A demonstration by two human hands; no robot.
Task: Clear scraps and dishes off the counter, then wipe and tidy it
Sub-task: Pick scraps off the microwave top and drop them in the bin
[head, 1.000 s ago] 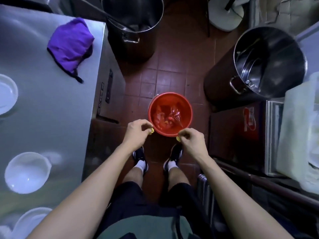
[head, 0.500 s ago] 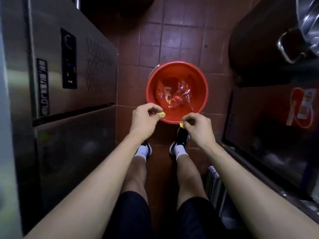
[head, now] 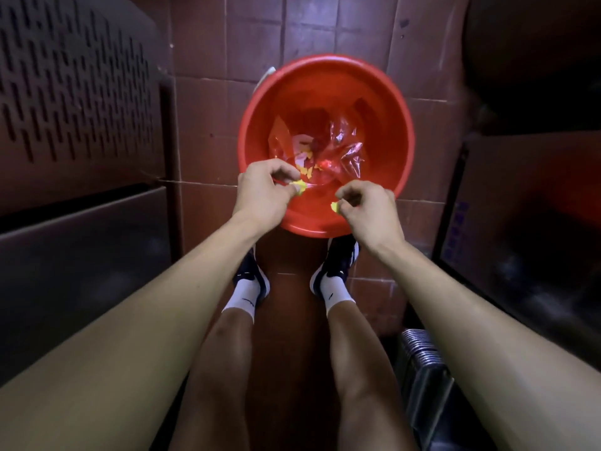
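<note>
View closer to red bucket (head: 383,102) | both hands' fingers pinch yellow scraps (head: 298,186)

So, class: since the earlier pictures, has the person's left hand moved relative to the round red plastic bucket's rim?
Yes. The left hand, pinching a yellow scrap, has moved forward over the rim of the red bucket; earlier it sat just short of it.

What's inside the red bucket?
The red bucket holds crinkly clear plastic wrap and small yellow and pink scraps. The wrap covers the bottom, so anything under it is hidden. The hands hide part of the near side.
</note>
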